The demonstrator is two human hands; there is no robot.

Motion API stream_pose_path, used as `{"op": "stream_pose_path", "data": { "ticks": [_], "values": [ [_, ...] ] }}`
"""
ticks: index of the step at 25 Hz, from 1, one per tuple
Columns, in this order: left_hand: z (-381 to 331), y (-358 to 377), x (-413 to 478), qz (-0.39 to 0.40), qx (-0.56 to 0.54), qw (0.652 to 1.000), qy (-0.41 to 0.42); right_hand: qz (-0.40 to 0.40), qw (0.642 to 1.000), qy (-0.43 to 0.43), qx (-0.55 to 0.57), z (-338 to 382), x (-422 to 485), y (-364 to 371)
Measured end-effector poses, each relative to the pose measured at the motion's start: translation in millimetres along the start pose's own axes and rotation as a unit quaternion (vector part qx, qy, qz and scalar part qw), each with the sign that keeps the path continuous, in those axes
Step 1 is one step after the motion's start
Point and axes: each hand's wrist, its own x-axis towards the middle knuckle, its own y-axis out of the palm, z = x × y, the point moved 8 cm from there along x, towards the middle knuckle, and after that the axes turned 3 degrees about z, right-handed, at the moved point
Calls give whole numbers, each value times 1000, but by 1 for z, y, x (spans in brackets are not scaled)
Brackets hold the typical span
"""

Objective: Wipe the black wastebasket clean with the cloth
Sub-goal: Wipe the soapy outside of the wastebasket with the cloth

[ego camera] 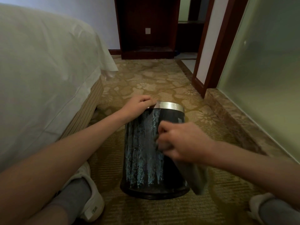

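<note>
The black wastebasket (pixel 142 153) lies on its side on the carpet, its silver rim (pixel 170 105) pointing away from me and its base toward me. Wet bluish streaks cover its upper side. My left hand (pixel 138 105) grips the basket at the left end of the rim. My right hand (pixel 181 141), blurred, presses a grey cloth (pixel 197 179) against the basket's right side. The cloth hangs down below that hand, over the basket's lower right.
A bed with a white sheet (pixel 42 75) fills the left. A dark wooden cabinet (pixel 146 26) stands at the back, a doorway and frosted glass wall (pixel 263 65) on the right with a stone ledge. My shoes (pixel 90 202) rest either side of the basket on patterned carpet.
</note>
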Motion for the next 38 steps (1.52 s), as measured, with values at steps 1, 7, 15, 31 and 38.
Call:
{"op": "stream_pose_path", "data": {
  "ticks": [1,7,15,31,38],
  "values": [
    [-1,1,0,2,-1,1000,6,-39,999,32,0,-12,6,-15],
    [-8,9,3,16,-2,1000,3,-144,979,135,-55,-43,22,-36],
    [-11,7,0,25,10,1000,3,-89,992,87,-17,-27,13,-30],
    [-27,13,-7,90,37,995,-14,-140,981,88,-105,-34,22,-43],
    [-22,12,-7,80,39,995,-47,32,999,19,-20,4,-1,-4]
  ]
}}
